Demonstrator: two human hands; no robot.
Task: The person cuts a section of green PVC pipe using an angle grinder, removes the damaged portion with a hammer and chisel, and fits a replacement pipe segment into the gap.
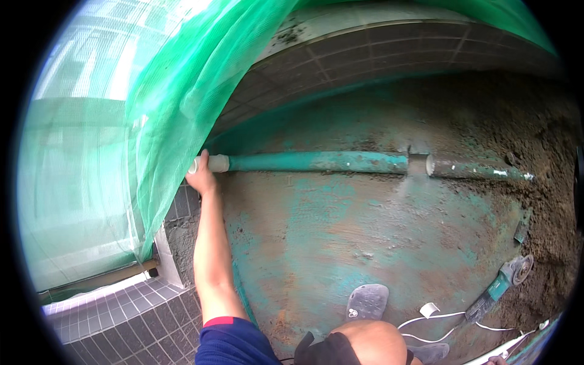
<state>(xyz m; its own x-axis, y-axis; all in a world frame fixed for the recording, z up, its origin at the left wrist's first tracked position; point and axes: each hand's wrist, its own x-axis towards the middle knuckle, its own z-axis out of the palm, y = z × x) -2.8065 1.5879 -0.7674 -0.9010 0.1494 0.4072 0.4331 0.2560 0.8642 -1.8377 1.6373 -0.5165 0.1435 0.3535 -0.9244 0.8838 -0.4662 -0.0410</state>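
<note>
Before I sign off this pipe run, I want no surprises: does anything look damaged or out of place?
Yes. The long pipe stops short of the dirty section on the right, leaving what looks like a gap, so the line appears broken. A pale patch, perhaps dust, marks the darker ground below it.

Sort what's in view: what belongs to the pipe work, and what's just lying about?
Likely in the job:
white pipe fitting, in the left hand
teal-smeared pipe, adjoining it
muddy pipe, beyond the gap

Apparently lying about:
angle grinder, on the ground
white cord
small white piece
</note>
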